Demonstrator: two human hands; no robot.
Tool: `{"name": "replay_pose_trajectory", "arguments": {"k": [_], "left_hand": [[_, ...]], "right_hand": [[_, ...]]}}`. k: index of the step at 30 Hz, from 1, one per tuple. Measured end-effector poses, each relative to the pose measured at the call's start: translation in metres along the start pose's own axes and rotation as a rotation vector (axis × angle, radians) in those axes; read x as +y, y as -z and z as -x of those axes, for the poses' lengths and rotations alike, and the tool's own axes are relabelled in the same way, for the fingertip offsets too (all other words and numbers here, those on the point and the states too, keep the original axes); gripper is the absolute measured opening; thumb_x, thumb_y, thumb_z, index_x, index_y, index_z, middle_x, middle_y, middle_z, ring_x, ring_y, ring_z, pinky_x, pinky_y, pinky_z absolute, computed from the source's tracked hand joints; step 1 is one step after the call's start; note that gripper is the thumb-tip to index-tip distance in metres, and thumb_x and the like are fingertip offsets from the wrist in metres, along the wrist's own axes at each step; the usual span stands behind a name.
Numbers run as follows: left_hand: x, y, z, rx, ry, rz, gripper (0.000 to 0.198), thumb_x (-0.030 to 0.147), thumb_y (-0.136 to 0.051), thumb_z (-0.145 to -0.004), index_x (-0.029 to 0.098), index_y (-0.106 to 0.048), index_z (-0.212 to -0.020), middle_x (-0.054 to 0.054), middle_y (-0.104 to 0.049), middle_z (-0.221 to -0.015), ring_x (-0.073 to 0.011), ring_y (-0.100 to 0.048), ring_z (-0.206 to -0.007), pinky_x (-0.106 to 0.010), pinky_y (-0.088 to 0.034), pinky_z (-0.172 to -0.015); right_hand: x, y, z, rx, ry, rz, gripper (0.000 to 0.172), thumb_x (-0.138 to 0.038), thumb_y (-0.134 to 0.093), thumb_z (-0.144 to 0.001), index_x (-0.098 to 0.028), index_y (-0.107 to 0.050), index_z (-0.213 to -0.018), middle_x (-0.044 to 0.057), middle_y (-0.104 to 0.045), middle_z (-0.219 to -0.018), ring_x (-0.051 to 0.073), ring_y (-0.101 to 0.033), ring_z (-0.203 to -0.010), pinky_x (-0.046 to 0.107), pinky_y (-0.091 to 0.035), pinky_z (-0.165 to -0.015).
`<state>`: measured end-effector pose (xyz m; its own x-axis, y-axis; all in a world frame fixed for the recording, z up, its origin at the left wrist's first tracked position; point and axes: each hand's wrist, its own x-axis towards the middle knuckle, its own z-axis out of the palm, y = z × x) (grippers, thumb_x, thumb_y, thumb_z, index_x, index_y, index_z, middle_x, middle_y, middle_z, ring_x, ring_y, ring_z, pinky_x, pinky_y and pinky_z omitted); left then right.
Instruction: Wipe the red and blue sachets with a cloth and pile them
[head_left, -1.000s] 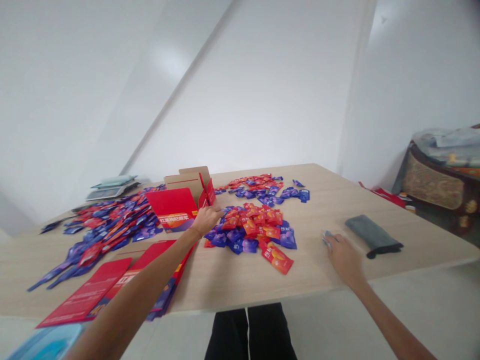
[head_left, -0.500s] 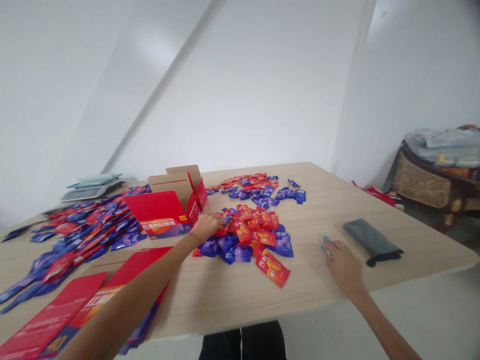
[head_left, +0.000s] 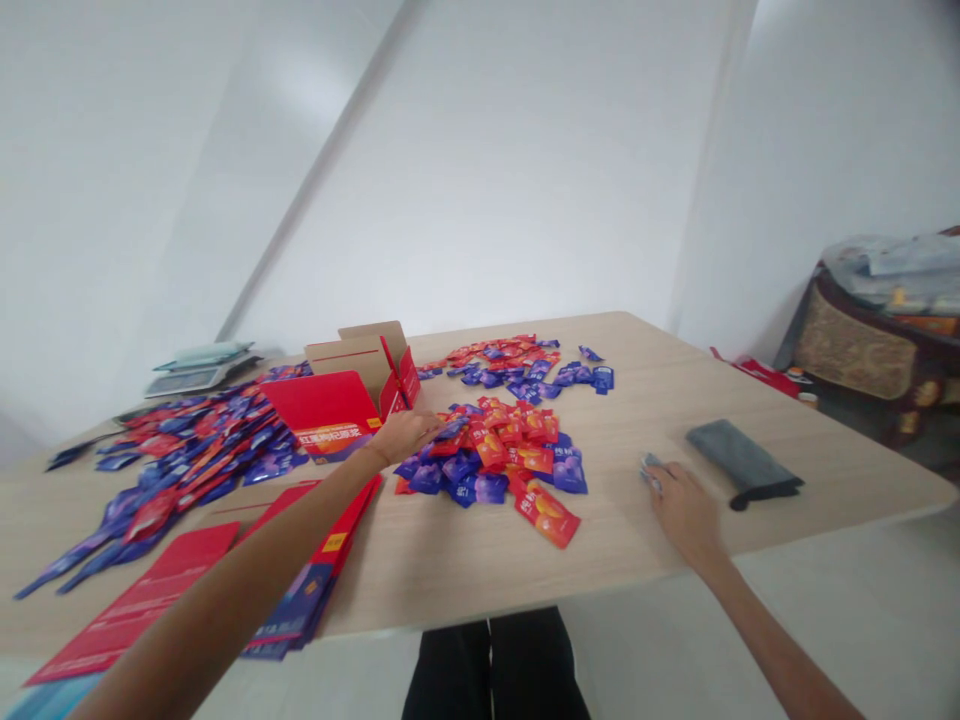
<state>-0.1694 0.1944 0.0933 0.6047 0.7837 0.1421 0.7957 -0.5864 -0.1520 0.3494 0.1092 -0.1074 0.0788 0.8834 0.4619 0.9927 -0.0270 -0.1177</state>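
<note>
My left hand (head_left: 409, 436) reaches across to the near pile, with its fingers closed on a purple sachet (head_left: 452, 428) at the pile's left side. Red-orange sachets (head_left: 517, 425) lie heaped there over purple sachets (head_left: 478, 488). One orange sachet (head_left: 547, 513) lies flat at the front of the heap. On the right, my right hand (head_left: 686, 512) rests on the table, its fingers closed round a small silvery-grey thing (head_left: 650, 468) too small to name. Just left of my left hand stands an open red carton (head_left: 330, 405).
Behind the first carton is another open carton (head_left: 405, 375). Flattened cartons (head_left: 150, 590) lie under my left forearm. Strips of joined sachets (head_left: 202, 450) spread at left, near a scale (head_left: 195, 378). A grey folded cloth (head_left: 739, 460) lies beyond my right hand.
The view has shifted slightly, so the table things appear moved a little. My left hand stays at the pile's left side with a purple sachet; my right hand keeps its grip.
</note>
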Motion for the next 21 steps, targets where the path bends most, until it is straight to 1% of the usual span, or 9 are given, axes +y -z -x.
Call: {"name": "replay_pose_trajectory", "arguments": {"k": [3, 6, 8, 9, 11, 13, 15, 17, 21], "left_hand": [[0.006, 0.011, 0.015, 0.009, 0.002, 0.037, 0.035, 0.04, -0.048, -0.109, 0.024, -0.075, -0.124, -0.008, -0.077, -0.121, -0.0216, -0.073, -0.108, -0.026, -0.054, -0.086], [0.023, 0.01, 0.038, 0.019, -0.033, 0.188, 0.034, 0.04, -0.061, -0.102, 0.025, -0.072, -0.13, -0.007, -0.077, -0.122, -0.0225, -0.073, -0.108, -0.027, -0.055, -0.09], [0.043, 0.002, 0.056, 0.012, -0.091, 0.312, 0.032, 0.03, -0.064, -0.098, 0.023, -0.072, -0.128, -0.007, -0.077, -0.119, -0.0226, -0.073, -0.106, -0.029, -0.056, -0.094], [0.055, -0.003, 0.066, 0.005, -0.127, 0.36, 0.032, 0.023, -0.061, -0.097, 0.023, -0.072, -0.126, -0.007, -0.077, -0.119, -0.0221, -0.073, -0.107, -0.03, -0.056, -0.096], [0.081, -0.015, 0.087, 0.008, -0.181, 0.432, 0.043, 0.01, -0.054, -0.093, 0.024, -0.07, -0.131, -0.007, -0.074, -0.128, -0.0214, -0.069, -0.118, -0.034, -0.053, -0.106], [0.107, -0.028, 0.107, 0.035, -0.163, 0.453, 0.055, 0.003, -0.048, -0.091, 0.025, -0.064, -0.139, -0.008, -0.069, -0.139, -0.0208, -0.064, -0.129, -0.038, -0.051, -0.113], [0.127, -0.042, 0.124, 0.063, -0.145, 0.432, 0.057, 0.006, -0.048, -0.094, 0.026, -0.059, -0.146, -0.01, -0.065, -0.145, -0.0219, -0.059, -0.137, -0.041, -0.05, -0.117], [0.139, -0.055, 0.136, 0.083, -0.126, 0.392, 0.054, 0.014, -0.049, -0.101, 0.027, -0.053, -0.153, -0.009, -0.061, -0.152, -0.0235, -0.053, -0.145, -0.044, -0.047, -0.121], [0.146, -0.074, 0.147, 0.016, -0.084, 0.326, 0.059, 0.029, -0.047, -0.108, 0.033, -0.034, -0.166, -0.005, -0.043, -0.166, -0.0259, -0.036, -0.156, -0.051, -0.035, -0.127]], "right_hand": [[-0.001, 0.001, 0.0, 0.005, 0.0, -0.004, 0.031, -0.019, -0.051, -0.1, -0.021, -0.07, -0.124, 0.009, -0.069, -0.117, 0.023, -0.062, -0.1, 0.032, -0.043, -0.078], [-0.003, 0.002, -0.001, 0.001, 0.0, 0.009, 0.03, -0.019, -0.052, -0.099, -0.021, -0.07, -0.122, 0.009, -0.068, -0.115, 0.023, -0.061, -0.098, 0.033, -0.043, -0.077], [-0.005, 0.003, -0.001, -0.004, -0.004, 0.018, 0.03, -0.019, -0.052, -0.099, -0.021, -0.07, -0.122, 0.009, -0.068, -0.114, 0.023, -0.061, -0.097, 0.032, -0.042, -0.076], [-0.005, 0.004, -0.001, -0.003, -0.004, 0.022, 0.03, -0.018, -0.051, -0.099, -0.021, -0.07, -0.122, 0.009, -0.068, -0.113, 0.023, -0.061, -0.097, 0.032, -0.042, -0.077], [-0.007, 0.006, -0.001, 0.004, -0.001, 0.029, 0.03, -0.018, -0.05, -0.099, -0.021, -0.07, -0.121, 0.01, -0.068, -0.114, 0.023, -0.061, -0.099, 0.032, -0.043, -0.078], [-0.008, 0.008, 0.0, 0.012, 0.004, 0.033, 0.03, -0.017, -0.05, -0.099, -0.02, -0.07, -0.121, 0.011, -0.068, -0.116, 0.023, -0.061, -0.1, 0.032, -0.043, -0.078], [-0.009, 0.009, 0.0, 0.01, 0.008, 0.031, 0.029, -0.018, -0.05, -0.099, -0.02, -0.07, -0.121, 0.011, -0.068, -0.116, 0.024, -0.061, -0.102, 0.033, -0.043, -0.078], [-0.008, 0.01, 0.0, 0.004, 0.012, 0.028, 0.029, -0.017, -0.051, -0.099, -0.021, -0.069, -0.121, 0.011, -0.068, -0.115, 0.024, -0.061, -0.102, 0.032, -0.043, -0.077], [-0.006, 0.006, 0.0, 0.02, 0.023, 0.038, 0.029, -0.016, -0.052, -0.097, -0.022, -0.069, -0.121, 0.009, -0.068, -0.114, 0.023, -0.062, -0.102, 0.031, -0.043, -0.077]]}}
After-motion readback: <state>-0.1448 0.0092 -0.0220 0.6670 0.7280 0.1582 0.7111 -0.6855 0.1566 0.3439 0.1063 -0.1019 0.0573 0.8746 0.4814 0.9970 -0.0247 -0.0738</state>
